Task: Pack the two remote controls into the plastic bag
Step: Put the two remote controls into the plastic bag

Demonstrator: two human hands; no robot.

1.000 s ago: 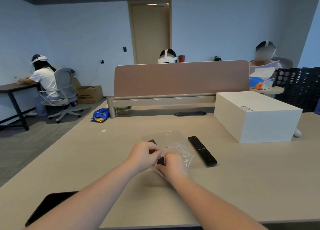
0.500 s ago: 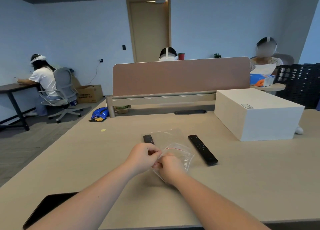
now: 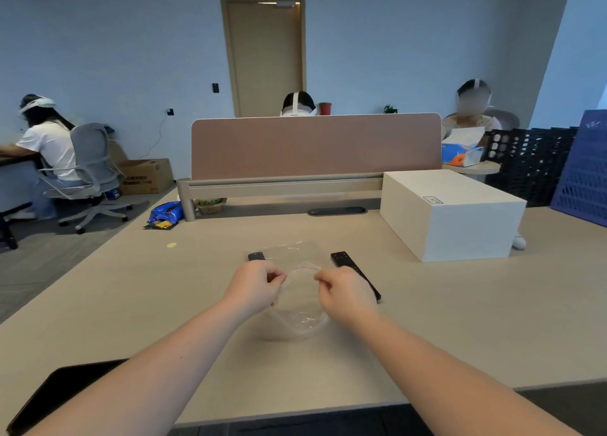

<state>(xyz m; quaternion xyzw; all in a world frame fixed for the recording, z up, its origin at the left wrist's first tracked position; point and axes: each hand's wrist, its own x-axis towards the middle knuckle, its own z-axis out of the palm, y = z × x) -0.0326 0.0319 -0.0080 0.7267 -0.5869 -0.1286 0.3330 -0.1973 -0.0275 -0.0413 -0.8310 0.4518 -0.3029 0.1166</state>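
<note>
Left hand and right hand each pinch one side of the clear plastic bag, its mouth spread over the tabletop. One black remote control lies just right of the bag; the other remote peeks out beyond the left hand.

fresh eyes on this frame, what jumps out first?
Dead centre, the left hand and right hand pinch the mouth of a clear plastic bag and hold it apart above the table. Two black remote controls lie outside it: one by the right hand, the other peeking past the left. A big white box sits far right.
</note>
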